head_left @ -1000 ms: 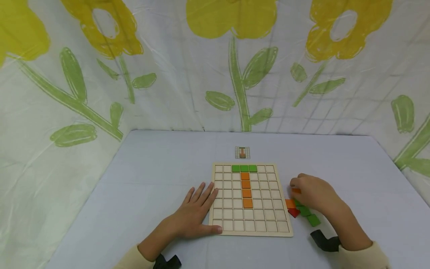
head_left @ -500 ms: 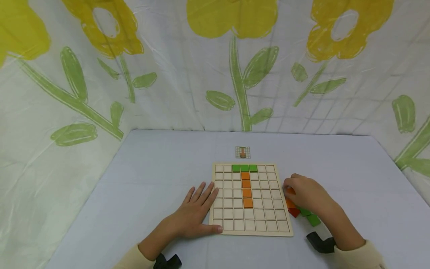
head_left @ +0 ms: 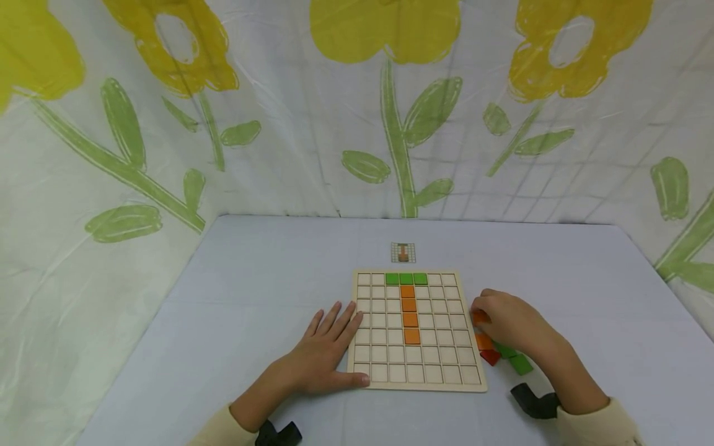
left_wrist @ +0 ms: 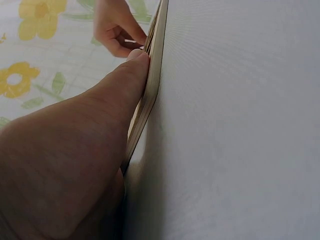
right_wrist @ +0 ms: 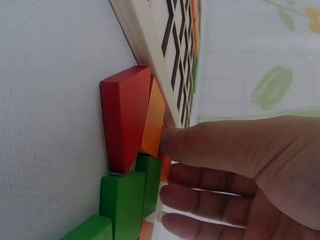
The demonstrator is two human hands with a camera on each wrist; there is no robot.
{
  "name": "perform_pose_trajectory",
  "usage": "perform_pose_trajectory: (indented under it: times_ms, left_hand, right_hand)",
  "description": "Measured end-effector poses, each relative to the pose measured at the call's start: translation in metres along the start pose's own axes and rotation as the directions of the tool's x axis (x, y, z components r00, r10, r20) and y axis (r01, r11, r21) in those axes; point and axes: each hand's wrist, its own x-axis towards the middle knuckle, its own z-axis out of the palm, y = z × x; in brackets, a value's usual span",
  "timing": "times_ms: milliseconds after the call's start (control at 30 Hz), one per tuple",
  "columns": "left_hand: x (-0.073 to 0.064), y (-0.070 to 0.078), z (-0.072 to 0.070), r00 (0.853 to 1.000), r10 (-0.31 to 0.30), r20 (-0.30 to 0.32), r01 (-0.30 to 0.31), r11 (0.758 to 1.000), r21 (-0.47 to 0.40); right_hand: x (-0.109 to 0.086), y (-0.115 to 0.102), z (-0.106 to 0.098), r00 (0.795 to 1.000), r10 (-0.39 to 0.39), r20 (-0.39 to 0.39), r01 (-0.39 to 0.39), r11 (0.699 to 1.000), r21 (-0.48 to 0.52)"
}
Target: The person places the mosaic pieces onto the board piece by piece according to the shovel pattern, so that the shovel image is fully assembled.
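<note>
A wooden grid board lies on the table, with three green squares along its top row and a column of several orange squares beneath. My left hand rests spread over its left edge, thumb at the lower corner. Beside the right edge, my right hand pinches an orange block between thumb and fingers, mostly hidden in the right wrist view. Just below lie another orange block, a pointed red block and several green blocks, partly under that hand.
A small pattern card lies behind the board. The white table ends at a flowered curtain. Dark wrist mounts sit low by both forearms.
My right hand has shifted left toward the board's edge, bringing the orange block with it. Near it, the loose orange and red blocks have shifted slightly. My left hand has stayed put.
</note>
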Motion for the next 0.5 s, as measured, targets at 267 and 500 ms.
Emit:
perform_pose_trajectory:
  times_ms: [267,500]
  left_hand:
    - [0.000,0.000,-0.001,1.000,0.004,-0.002,-0.004,1.000,0.001]
    - [-0.001,0.001,-0.002,1.000,0.002,-0.006,-0.002,1.000,-0.002]
  right_hand:
    - [-0.001,-0.002,-0.001,1.000,0.013,-0.002,-0.014,1.000,-0.021]
    - [0.000,-0.011,-0.004,1.000,0.008,-0.012,-0.007,1.000,0.029]
